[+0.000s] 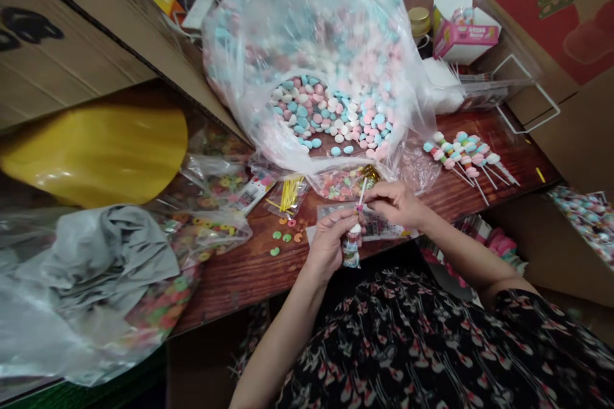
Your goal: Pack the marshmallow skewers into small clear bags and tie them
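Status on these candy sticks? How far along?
Looks early. Done: a few pastel candy sticks lie on the wooden table. In hand: the left hand grips a small clear bag around a stick, and the right hand pinches near its top. Left: the big plastic bag of pastel candies looks mostly full.

Left hand (329, 246) and right hand (394, 203) close together, both curled and raised.
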A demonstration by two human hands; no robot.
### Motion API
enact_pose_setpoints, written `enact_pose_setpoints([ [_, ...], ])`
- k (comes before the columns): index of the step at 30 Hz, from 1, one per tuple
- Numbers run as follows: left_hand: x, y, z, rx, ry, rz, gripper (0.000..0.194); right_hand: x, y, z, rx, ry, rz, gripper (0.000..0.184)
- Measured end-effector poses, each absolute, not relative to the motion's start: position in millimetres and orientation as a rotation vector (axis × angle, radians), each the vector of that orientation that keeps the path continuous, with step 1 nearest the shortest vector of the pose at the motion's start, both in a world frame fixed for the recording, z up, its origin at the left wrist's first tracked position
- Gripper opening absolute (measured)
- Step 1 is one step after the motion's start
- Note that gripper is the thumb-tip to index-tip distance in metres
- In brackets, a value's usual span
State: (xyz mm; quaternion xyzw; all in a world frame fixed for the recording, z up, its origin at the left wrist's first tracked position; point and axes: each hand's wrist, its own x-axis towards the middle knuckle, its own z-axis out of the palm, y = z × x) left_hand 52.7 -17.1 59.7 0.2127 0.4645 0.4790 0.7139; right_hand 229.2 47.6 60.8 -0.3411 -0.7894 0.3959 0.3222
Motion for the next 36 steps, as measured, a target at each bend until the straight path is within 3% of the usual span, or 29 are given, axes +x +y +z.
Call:
enact_pose_setpoints([
  [2, 53, -22, 59, 0.587, 1.066, 1.008, 0.021, 235, 53, 63, -0.782, -1.965, 1.365, 0.021],
  [5, 54, -28, 57, 0.778, 1.117, 0.966, 0.015, 243, 61, 66, -0.680, -1.929, 1.590, 0.020],
  [11, 54, -31, 58, 0.944, 1.175, 1.033, 0.007, 246, 53, 62, -0.782, -1.858, 1.835, 0.014],
  [17, 54, -33, 55, 0.882, 1.224, 1.061, 0.009, 243, 30, 41, -0.929, -1.624, 1.864, 0.013],
  [19, 55, -34, 52, 0.819, 1.261, 1.078, 0.013, 244, 21, 39, -0.990, -1.444, 1.784, 0.014],
  [22, 57, -32, 47, 0.696, 1.321, 1.107, 0.021, 243, 4, 45, -1.083, -1.283, 1.362, 0.009],
  [28, 65, -30, 38, 0.642, 1.196, 1.165, 0.020, 220, -11, 51, -0.800, -1.904, 0.517, 0.023],
  [36, 58, -39, 39, 0.679, 1.136, 1.149, 0.014, 215, -7, 40, -0.765, -2.021, 0.452, 0.032],
])
